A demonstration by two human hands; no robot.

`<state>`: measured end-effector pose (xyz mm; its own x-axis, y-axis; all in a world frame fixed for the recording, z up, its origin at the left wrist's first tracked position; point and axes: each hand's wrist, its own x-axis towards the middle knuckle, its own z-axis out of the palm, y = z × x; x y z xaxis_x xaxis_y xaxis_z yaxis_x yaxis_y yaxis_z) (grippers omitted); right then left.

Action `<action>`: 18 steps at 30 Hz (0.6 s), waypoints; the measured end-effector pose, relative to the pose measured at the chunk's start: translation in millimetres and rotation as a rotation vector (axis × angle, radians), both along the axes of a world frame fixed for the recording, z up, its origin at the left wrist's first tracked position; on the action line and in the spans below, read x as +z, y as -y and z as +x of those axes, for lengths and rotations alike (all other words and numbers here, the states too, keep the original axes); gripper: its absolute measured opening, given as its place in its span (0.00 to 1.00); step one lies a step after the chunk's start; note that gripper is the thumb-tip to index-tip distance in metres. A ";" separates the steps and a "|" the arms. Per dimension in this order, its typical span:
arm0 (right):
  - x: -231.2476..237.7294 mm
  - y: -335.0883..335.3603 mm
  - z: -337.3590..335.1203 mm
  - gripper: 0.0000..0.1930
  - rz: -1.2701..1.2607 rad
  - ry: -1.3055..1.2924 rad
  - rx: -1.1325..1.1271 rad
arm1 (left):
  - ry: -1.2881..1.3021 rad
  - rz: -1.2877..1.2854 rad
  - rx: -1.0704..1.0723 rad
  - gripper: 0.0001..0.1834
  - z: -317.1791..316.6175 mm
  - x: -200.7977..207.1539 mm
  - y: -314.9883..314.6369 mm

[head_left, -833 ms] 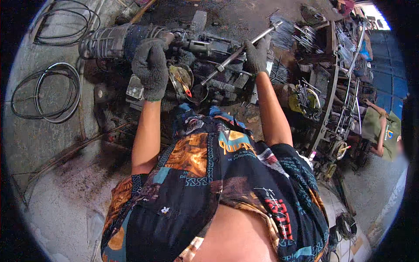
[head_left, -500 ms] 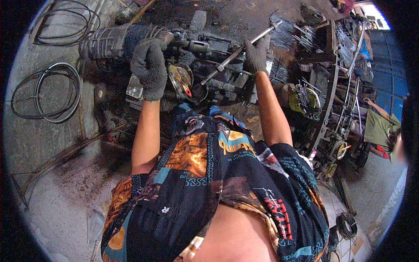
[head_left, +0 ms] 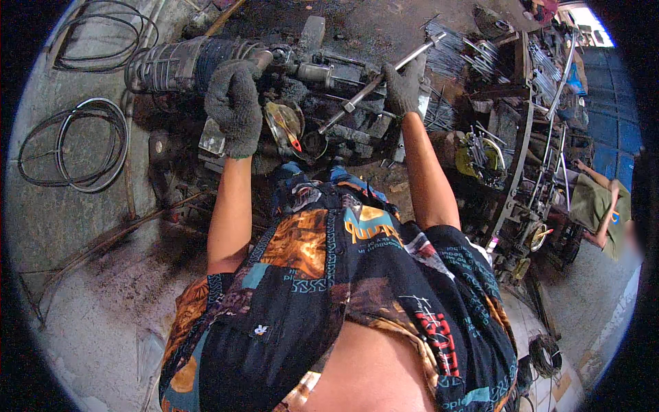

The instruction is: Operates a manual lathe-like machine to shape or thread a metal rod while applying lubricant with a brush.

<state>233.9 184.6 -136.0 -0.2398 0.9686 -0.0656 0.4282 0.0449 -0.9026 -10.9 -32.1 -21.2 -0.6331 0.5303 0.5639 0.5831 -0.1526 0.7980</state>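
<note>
My left hand point(head_left: 234, 108), in a dark grey knitted glove, is closed at the machine point(head_left: 171, 65). A worn brownish rounded piece point(head_left: 261, 59) shows at the top of this glove; what the fingers wrap round is hidden. My right hand point(head_left: 403, 88), gloved alike, is closed on a long metal bar point(head_left: 364, 93) that slants from lower left to upper right and carries a nut-like collar. Between my hands lies a shiny metal cylinder point(head_left: 314, 73) on the machine. Below it sits a dirty yellowish container point(head_left: 283, 118) with a red-tipped brush point(head_left: 294, 142) in it.
Bundles of thin metal rods point(head_left: 446, 51) lie at the far right, near a yellow container point(head_left: 473, 161) with more rods. Coiled hoses point(head_left: 75, 147) hang or lie at the left. A person in a green shirt point(head_left: 592, 206) works beyond a curved metal rail point(head_left: 516, 175) at right.
My hands stay almost where they were, the right still on the bar. The shiny cylinder shows a different face, as if turned. The person at right has shifted their arms.
</note>
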 end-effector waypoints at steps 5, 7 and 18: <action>1.6 -0.7 0.8 0.31 -0.022 -0.040 0.039 | 0.027 0.008 -0.003 0.06 3.7 5.8 -2.0; -2.5 -2.3 2.2 0.34 -0.005 -0.009 0.030 | 0.042 0.022 -0.011 0.06 5.4 7.2 -3.6; 30.6 6.0 -1.4 0.50 -0.084 0.014 0.035 | 0.022 -0.034 0.018 0.05 1.8 4.1 0.5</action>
